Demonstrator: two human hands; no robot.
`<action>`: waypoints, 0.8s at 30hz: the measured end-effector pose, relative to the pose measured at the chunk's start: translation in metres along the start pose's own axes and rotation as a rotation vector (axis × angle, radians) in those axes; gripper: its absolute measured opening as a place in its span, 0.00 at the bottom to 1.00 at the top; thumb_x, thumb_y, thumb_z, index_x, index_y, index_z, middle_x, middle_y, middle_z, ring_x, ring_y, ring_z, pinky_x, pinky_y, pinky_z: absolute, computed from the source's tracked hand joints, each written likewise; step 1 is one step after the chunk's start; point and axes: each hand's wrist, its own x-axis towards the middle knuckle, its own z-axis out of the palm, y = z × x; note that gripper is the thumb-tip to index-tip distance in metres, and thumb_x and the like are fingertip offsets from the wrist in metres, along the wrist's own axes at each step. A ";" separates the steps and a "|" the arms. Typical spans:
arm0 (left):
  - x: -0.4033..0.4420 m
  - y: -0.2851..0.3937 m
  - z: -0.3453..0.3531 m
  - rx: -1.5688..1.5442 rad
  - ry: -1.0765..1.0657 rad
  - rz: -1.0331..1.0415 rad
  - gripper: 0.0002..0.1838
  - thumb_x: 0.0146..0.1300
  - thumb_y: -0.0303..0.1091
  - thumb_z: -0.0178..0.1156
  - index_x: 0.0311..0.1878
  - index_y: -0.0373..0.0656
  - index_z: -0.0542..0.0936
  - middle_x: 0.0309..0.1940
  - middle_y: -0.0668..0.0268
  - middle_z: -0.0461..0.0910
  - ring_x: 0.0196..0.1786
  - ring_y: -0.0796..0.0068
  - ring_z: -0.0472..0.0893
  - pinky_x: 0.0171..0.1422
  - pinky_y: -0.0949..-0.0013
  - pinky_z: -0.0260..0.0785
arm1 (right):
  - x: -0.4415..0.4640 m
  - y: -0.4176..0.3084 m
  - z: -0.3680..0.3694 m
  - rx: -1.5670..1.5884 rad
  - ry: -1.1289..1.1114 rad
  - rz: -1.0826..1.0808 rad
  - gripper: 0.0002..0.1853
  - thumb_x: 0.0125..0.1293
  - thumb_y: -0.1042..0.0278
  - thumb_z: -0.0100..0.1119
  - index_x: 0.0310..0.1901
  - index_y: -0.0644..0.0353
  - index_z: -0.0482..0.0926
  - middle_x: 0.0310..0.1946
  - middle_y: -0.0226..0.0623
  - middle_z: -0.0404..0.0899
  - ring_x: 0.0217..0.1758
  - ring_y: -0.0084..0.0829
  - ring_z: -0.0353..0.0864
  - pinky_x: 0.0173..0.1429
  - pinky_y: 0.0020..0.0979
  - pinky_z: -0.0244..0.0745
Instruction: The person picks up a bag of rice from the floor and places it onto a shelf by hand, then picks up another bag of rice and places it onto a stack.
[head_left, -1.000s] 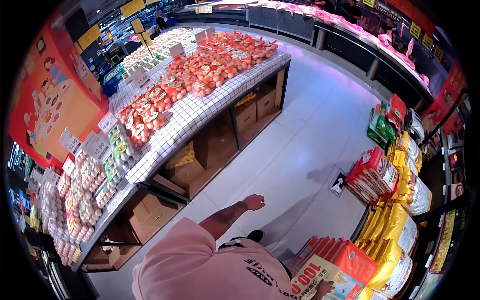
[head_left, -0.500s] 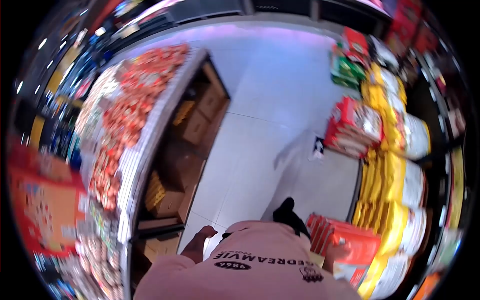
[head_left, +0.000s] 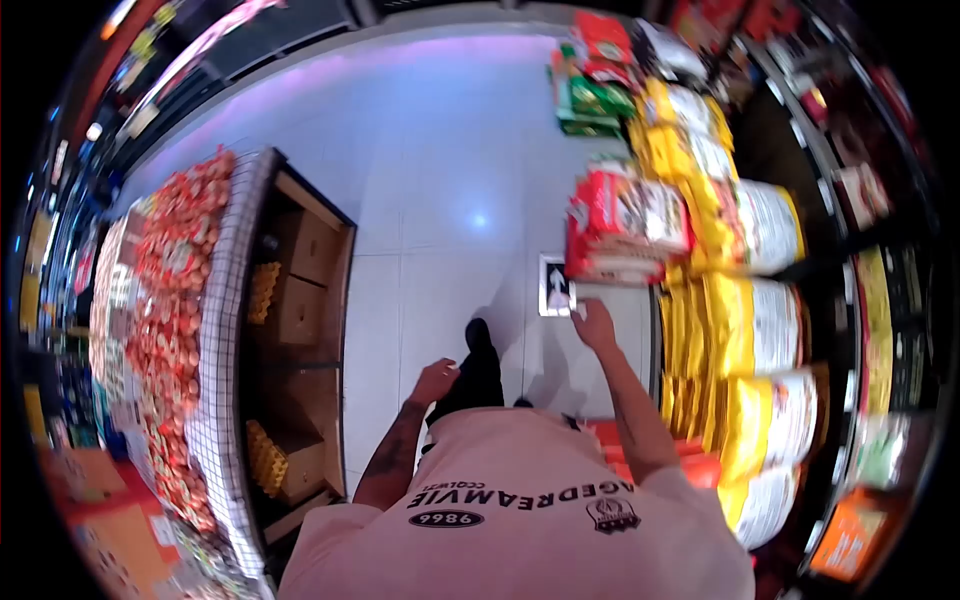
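My left hand (head_left: 434, 380) hangs in front of my left thigh, its fingers loosely bent and nothing visible in it. My right hand (head_left: 595, 322) is stretched forward over the aisle, relaxed, with the thumb a little apart and nothing seen in it. It is nearest to a stack of red and white bags (head_left: 628, 222) on the right, without touching them. Below it, a floor sticker with a white arrow (head_left: 557, 284) lies on the tiles. One dark shoe (head_left: 478, 336) shows ahead of my body.
Left of the aisle stands a display table with red-netted packs (head_left: 180, 240) on a checked cloth (head_left: 222, 330), cartons (head_left: 300, 310) beneath. Along the right, yellow bags (head_left: 735, 320) and green packs (head_left: 595, 100) are stacked before a shelf. Tiled floor (head_left: 410, 200) runs between.
My right hand has swung forward from beside the red packs at lower right. My left hand has risen slightly. The view has turned and moved forward, with the displays shifting left.
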 end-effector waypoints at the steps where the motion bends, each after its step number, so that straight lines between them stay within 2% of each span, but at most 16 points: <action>1: 0.028 -0.038 0.015 0.008 -0.038 0.021 0.17 0.56 0.43 0.56 0.43 0.40 0.77 0.35 0.54 0.80 0.39 0.58 0.80 0.44 0.63 0.72 | 0.004 -0.002 0.011 -0.002 -0.056 -0.081 0.18 0.53 0.60 0.59 0.41 0.65 0.74 0.40 0.49 0.74 0.45 0.48 0.73 0.50 0.39 0.68; 3: 0.055 -0.041 0.008 0.092 -0.016 -0.100 0.19 0.54 0.46 0.55 0.42 0.41 0.77 0.38 0.53 0.79 0.44 0.52 0.77 0.50 0.58 0.69 | 0.010 0.012 0.040 -0.024 -0.176 -0.168 0.18 0.54 0.58 0.59 0.39 0.66 0.75 0.36 0.48 0.75 0.42 0.47 0.74 0.47 0.41 0.69; 4: 0.068 -0.059 0.008 0.085 -0.001 -0.086 0.21 0.54 0.48 0.53 0.41 0.40 0.78 0.39 0.51 0.79 0.46 0.52 0.76 0.52 0.58 0.67 | 0.006 0.032 0.055 -0.084 -0.221 -0.161 0.19 0.54 0.57 0.59 0.39 0.66 0.76 0.35 0.48 0.76 0.42 0.47 0.75 0.46 0.40 0.70; 5: 0.085 -0.063 -0.005 0.140 -0.147 -0.218 0.22 0.55 0.49 0.50 0.39 0.39 0.79 0.40 0.50 0.78 0.47 0.52 0.76 0.53 0.58 0.67 | 0.003 0.040 0.057 -0.123 -0.365 -0.042 0.19 0.53 0.58 0.58 0.39 0.66 0.77 0.34 0.50 0.77 0.44 0.46 0.74 0.48 0.41 0.69; 6: 0.103 -0.095 -0.002 0.049 -0.093 -0.227 0.22 0.55 0.49 0.49 0.38 0.39 0.80 0.40 0.50 0.78 0.46 0.52 0.76 0.52 0.58 0.67 | -0.001 0.081 0.071 -0.144 -0.474 0.026 0.18 0.54 0.57 0.57 0.37 0.65 0.78 0.34 0.49 0.78 0.42 0.47 0.76 0.48 0.40 0.70; 8: 0.110 -0.107 -0.033 0.072 -0.079 -0.380 0.22 0.53 0.47 0.50 0.37 0.38 0.80 0.40 0.50 0.78 0.46 0.53 0.77 0.52 0.58 0.68 | 0.005 0.114 0.060 -0.235 -0.699 0.169 0.17 0.54 0.57 0.56 0.35 0.65 0.77 0.31 0.48 0.77 0.38 0.45 0.76 0.44 0.39 0.71; 11: 0.134 -0.133 -0.075 0.126 -0.077 -0.515 0.22 0.52 0.46 0.50 0.39 0.36 0.80 0.41 0.49 0.78 0.46 0.53 0.77 0.52 0.57 0.68 | 0.045 0.140 0.030 -0.358 -0.856 0.312 0.16 0.53 0.58 0.55 0.32 0.66 0.76 0.26 0.47 0.76 0.32 0.43 0.76 0.37 0.38 0.71; 14: 0.159 -0.147 -0.117 0.126 -0.005 -0.557 0.22 0.52 0.45 0.49 0.39 0.37 0.80 0.42 0.48 0.77 0.48 0.54 0.76 0.54 0.57 0.68 | 0.116 0.148 -0.006 -0.426 -0.880 0.339 0.15 0.53 0.59 0.55 0.29 0.66 0.75 0.22 0.45 0.75 0.25 0.40 0.76 0.31 0.37 0.72; 17: 0.178 -0.140 -0.146 0.057 0.090 -0.585 0.21 0.52 0.46 0.49 0.39 0.38 0.80 0.43 0.50 0.77 0.48 0.53 0.76 0.54 0.57 0.68 | 0.206 0.150 -0.011 -0.430 -0.836 0.260 0.15 0.52 0.60 0.54 0.25 0.67 0.74 0.18 0.43 0.74 0.19 0.38 0.76 0.24 0.37 0.73; 19: 0.194 -0.129 -0.162 0.007 0.190 -0.589 0.21 0.53 0.46 0.50 0.39 0.39 0.80 0.42 0.52 0.78 0.47 0.54 0.76 0.53 0.58 0.68 | 0.276 0.141 0.017 -0.215 -0.687 0.378 0.15 0.52 0.61 0.53 0.23 0.67 0.73 0.15 0.42 0.73 0.15 0.36 0.76 0.20 0.36 0.73; 20: 0.201 -0.123 -0.164 -0.013 0.235 -0.592 0.20 0.54 0.47 0.51 0.38 0.40 0.80 0.41 0.53 0.78 0.47 0.55 0.76 0.53 0.58 0.68 | 0.310 0.133 0.046 0.107 -0.456 0.572 0.16 0.53 0.60 0.54 0.22 0.69 0.72 0.13 0.43 0.72 0.11 0.36 0.73 0.14 0.35 0.70; 21: 0.207 -0.115 -0.164 -0.032 0.276 -0.595 0.20 0.54 0.48 0.52 0.38 0.41 0.80 0.40 0.54 0.79 0.46 0.55 0.76 0.52 0.58 0.68 | 0.351 0.126 0.070 0.064 -0.554 0.570 0.17 0.54 0.56 0.54 0.25 0.65 0.72 0.16 0.46 0.73 0.19 0.36 0.79 0.21 0.37 0.73; 22: 0.213 -0.108 -0.162 -0.049 0.271 -0.623 0.20 0.54 0.47 0.52 0.38 0.41 0.80 0.41 0.53 0.79 0.47 0.55 0.76 0.53 0.58 0.68 | 0.384 0.080 0.080 -0.053 -0.607 0.271 0.17 0.56 0.57 0.53 0.26 0.67 0.73 0.17 0.41 0.73 0.20 0.35 0.78 0.20 0.35 0.72; 23: 0.219 -0.098 -0.158 -0.065 0.263 -0.649 0.20 0.53 0.46 0.51 0.38 0.40 0.80 0.41 0.53 0.78 0.47 0.54 0.76 0.53 0.58 0.68 | 0.417 0.091 0.121 0.215 -0.658 0.367 0.17 0.56 0.58 0.53 0.31 0.69 0.75 0.21 0.41 0.75 0.22 0.32 0.79 0.21 0.32 0.72; 24: 0.228 -0.088 -0.157 -0.078 0.267 -0.674 0.20 0.52 0.46 0.50 0.39 0.40 0.80 0.42 0.53 0.78 0.48 0.54 0.76 0.54 0.58 0.68 | 0.443 0.077 0.140 0.165 -0.680 0.209 0.16 0.57 0.59 0.54 0.33 0.68 0.76 0.23 0.40 0.76 0.23 0.31 0.79 0.21 0.30 0.72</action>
